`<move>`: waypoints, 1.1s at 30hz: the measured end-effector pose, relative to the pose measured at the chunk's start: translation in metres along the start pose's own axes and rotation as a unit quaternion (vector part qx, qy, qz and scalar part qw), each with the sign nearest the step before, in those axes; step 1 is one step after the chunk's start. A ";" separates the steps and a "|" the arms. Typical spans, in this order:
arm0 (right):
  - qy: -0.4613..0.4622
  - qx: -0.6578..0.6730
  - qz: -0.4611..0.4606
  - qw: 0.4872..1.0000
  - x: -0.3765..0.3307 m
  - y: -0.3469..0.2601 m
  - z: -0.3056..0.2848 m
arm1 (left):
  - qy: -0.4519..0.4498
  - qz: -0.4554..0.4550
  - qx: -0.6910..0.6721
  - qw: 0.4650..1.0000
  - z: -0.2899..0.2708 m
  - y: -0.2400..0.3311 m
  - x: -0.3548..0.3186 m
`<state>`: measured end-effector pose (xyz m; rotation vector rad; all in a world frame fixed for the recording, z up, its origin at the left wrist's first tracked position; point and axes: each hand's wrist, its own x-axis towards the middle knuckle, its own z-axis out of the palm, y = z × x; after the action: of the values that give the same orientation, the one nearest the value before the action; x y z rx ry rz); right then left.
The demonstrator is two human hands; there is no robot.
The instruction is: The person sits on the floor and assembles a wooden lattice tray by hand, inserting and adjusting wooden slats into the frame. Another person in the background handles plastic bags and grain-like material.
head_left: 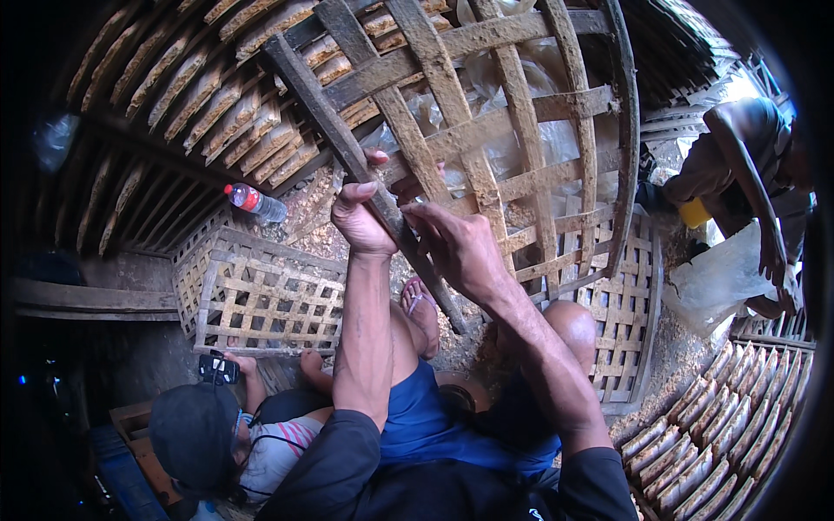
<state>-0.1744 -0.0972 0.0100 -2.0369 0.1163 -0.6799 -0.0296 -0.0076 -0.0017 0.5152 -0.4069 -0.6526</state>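
Resting left of the fingers (354, 194): red-capped bottle (258, 204), second lattice tray (207, 304). Left hand (363, 224) clasping the dark rail (321, 115) of a wooden lattice tray (469, 137), spreading above and right of the fingertips. Right hand (465, 252) at that rail, fingers bent; cannot tell if pinching or touching.

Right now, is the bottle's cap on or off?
On: the red cap covers the top end of the bottle.
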 end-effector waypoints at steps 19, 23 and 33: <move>0.068 0.042 0.046 0.996 0.006 -0.007 0.011 | 0.016 -0.027 -0.007 0.999 0.010 -0.007 -0.004; 0.069 -0.033 0.041 0.996 0.002 -0.002 0.015 | 0.031 -0.034 0.010 0.999 0.004 -0.005 -0.004; 0.048 -0.009 0.025 0.999 0.005 -0.006 0.008 | 0.038 -0.014 0.007 0.999 0.000 -0.010 -0.004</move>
<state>-0.1671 -0.0898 0.0137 -2.0113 0.2281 -0.7483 -0.0369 -0.0119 -0.0077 0.5576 -0.3322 -0.6554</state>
